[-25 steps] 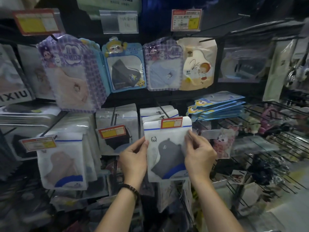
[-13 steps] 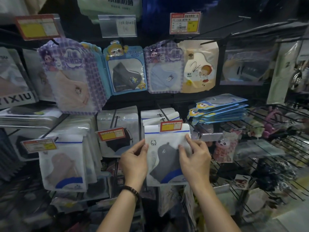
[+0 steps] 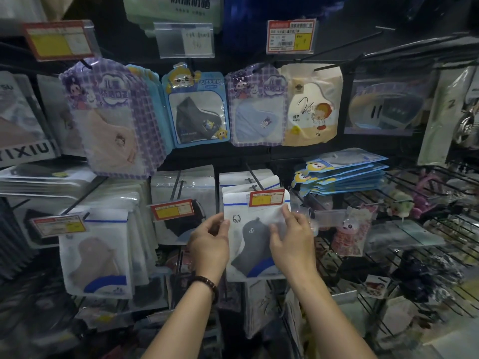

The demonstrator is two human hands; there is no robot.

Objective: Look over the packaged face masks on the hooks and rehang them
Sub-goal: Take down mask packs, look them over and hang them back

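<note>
Left hand (image 3: 210, 244) and right hand (image 3: 293, 244) pinch the side edges of a grey face-mask packet (image 3: 252, 242), held flat between their fingers beneath a price tag (image 3: 267, 198). Levelling it first should seat it squarely on the hook (image 3: 255, 178) above the fingertips.

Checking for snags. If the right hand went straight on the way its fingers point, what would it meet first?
Probably the red and yellow price tag, just above the index fingertip of the right hand, which pinches the grey mask pack, though depth is unclear.
</note>
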